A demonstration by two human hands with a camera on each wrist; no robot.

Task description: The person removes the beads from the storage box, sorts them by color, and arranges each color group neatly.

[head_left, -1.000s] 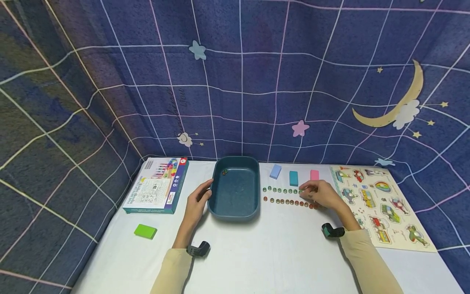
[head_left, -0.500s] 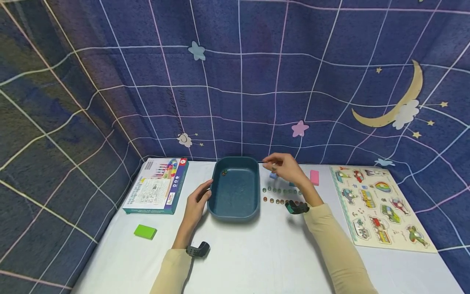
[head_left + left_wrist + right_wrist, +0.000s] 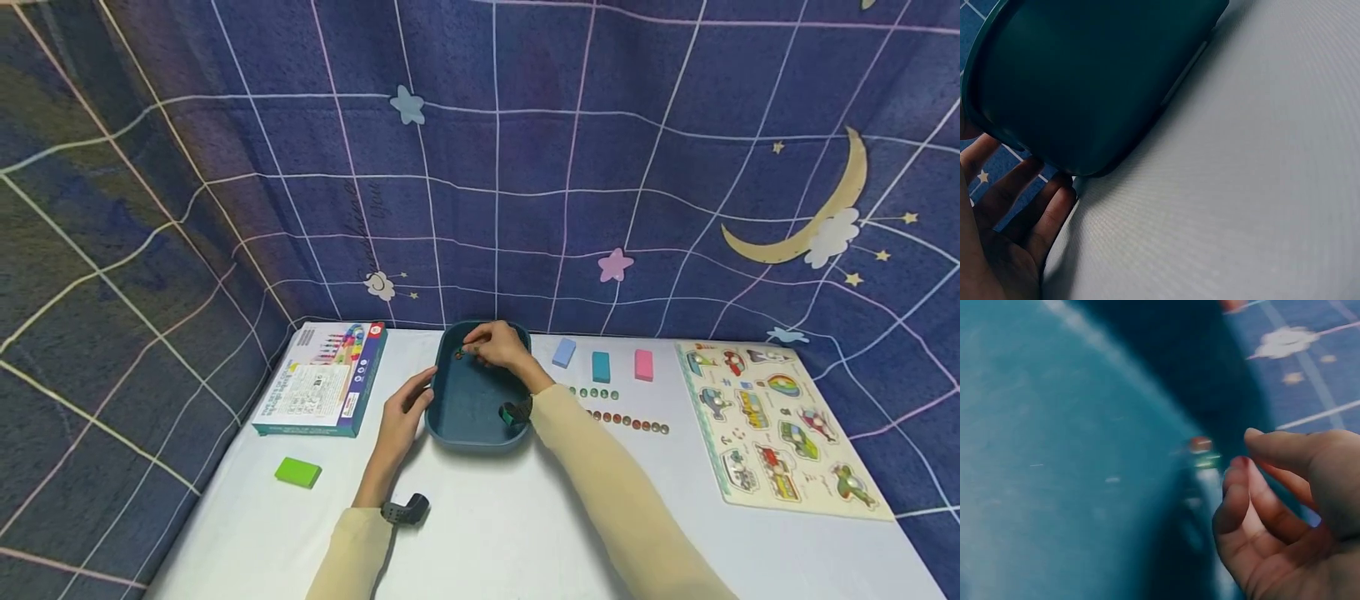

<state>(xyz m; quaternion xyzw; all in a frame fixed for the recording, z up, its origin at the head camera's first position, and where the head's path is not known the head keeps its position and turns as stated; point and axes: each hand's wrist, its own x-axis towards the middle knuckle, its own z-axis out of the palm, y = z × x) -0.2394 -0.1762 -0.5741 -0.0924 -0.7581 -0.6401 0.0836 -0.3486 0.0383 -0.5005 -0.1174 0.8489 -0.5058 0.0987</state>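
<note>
My left hand [image 3: 400,417] rests against the left side of a dark teal plastic basin [image 3: 480,433], its fingers along the outer wall and rim. In the left wrist view, the fingers [image 3: 1054,212] lie at the basin's corner. Over the basin's far left part, my right hand [image 3: 498,346] reaches in with thumb and fingertips pinched around a small green bead, mostly hidden by the fingers. Just beyond those fingertips, a red bead [image 3: 1200,445] and a green bead [image 3: 1207,461] lie in the basin's corner, blurred in the right wrist view.
Right of the basin run a row of green beads [image 3: 594,392] and a row of red beads [image 3: 627,420], partly behind the right sleeve. Behind them lie blue [image 3: 564,352], teal [image 3: 601,367] and pink blocks [image 3: 643,365]. A picture puzzle board [image 3: 780,425], boxed set [image 3: 322,379] and green block [image 3: 297,472] flank them.
My right hand has left the far end of the green bead row and moved left, across the blocks, into the basin. The left hand stays at the basin's side.
</note>
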